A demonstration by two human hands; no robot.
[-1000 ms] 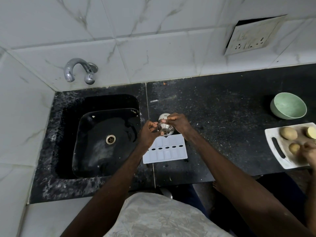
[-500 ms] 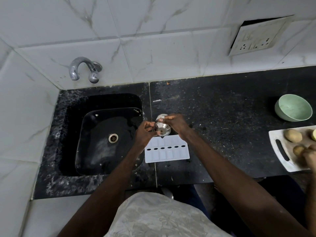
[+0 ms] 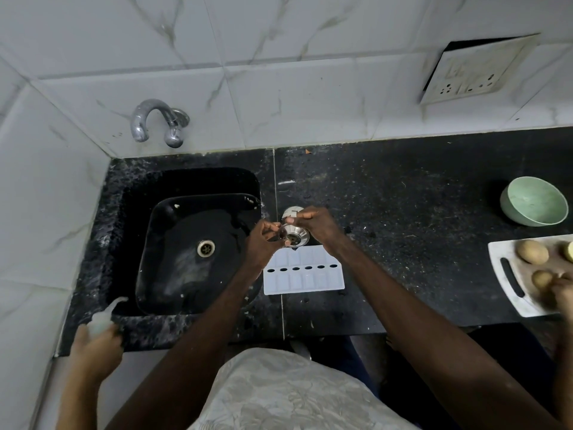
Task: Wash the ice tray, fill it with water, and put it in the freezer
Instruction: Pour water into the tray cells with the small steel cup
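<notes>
View from above of a black counter [image 3: 403, 212] with a black sink [image 3: 173, 274] set in its left end, under a wall tap [image 3: 155, 122]. A white ice tray [image 3: 304, 271] lies flat on the counter, just right of the sink and close to the front edge. Both of the person's hands meet just above the tray's far edge, holding a small round steel piece [image 3: 294, 236]. The left hand [image 3: 262, 240] pinches its rim with curled fingers; the right hand [image 3: 316, 226] grips it from above, fingers curled round it. Far right sit a green bowl [image 3: 535, 201] and a white board [image 3: 508, 274] with potatoes [image 3: 531, 251]. At lower left, another hand [image 3: 96, 352] holds a pale bottle [image 3: 102, 318].
</notes>
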